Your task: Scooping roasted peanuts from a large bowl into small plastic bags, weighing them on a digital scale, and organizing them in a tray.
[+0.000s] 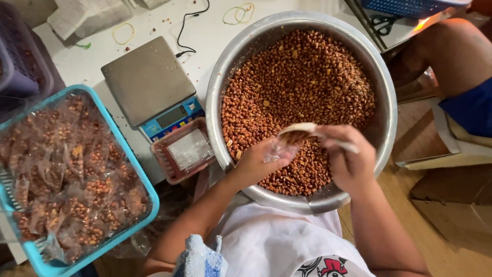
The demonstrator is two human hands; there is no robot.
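Head view: scoop [300, 132] in right hand [348, 161], just above left hand's [256, 164] bag [279, 151].

Bare forearms, white printed shirt [277, 241], blue-white cloth [201, 260] on lap

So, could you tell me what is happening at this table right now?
A person is scooping roasted peanuts from a large round metal basin. The right hand tips a pale spoon-like scoop into a small clear plastic bag held open by the left hand. Filled bags lie in a light blue plastic basket, beside a digital scale.
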